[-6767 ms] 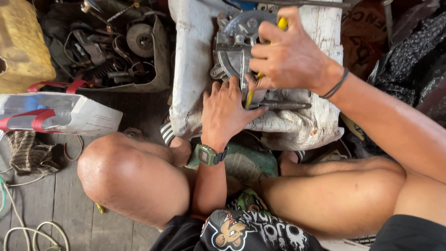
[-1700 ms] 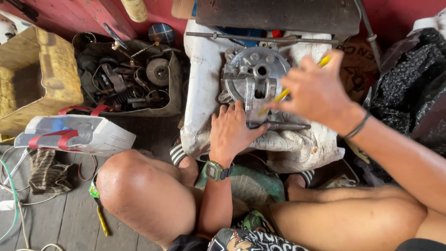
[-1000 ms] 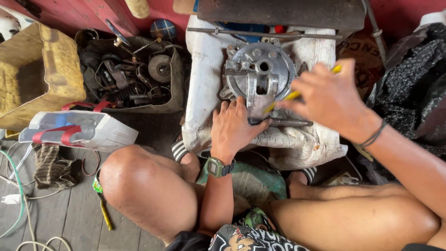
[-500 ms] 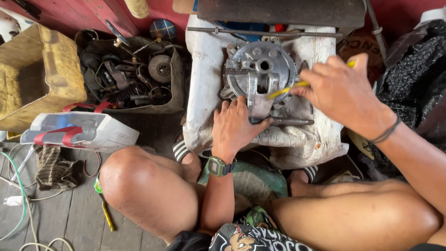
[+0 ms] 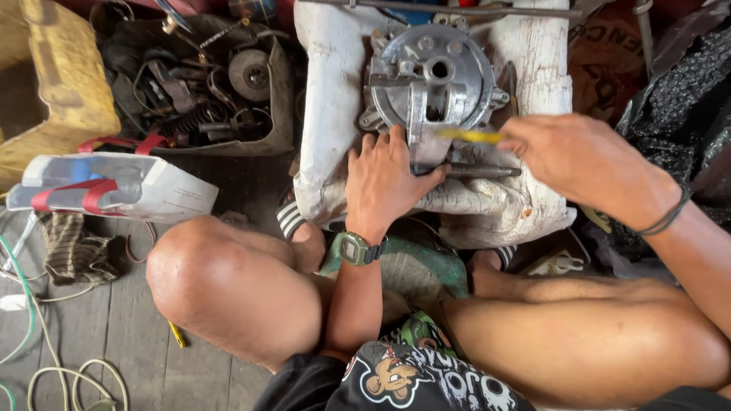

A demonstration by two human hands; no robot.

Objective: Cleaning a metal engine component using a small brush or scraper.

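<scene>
With the left hand (image 5: 388,179) pressing flat on the round metal housing (image 5: 434,76) (nothing clasped) and the right hand (image 5: 579,156) gripping a yellow-handled tool (image 5: 472,135), a slip could gouge those bracing fingers.

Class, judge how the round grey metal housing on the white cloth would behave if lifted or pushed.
The metal housing looks like thick cast metal, so probably heavy and rigid. Its flat round base on the soft white cloth suggests it would drag, not roll. The left hand steadies it.
</scene>
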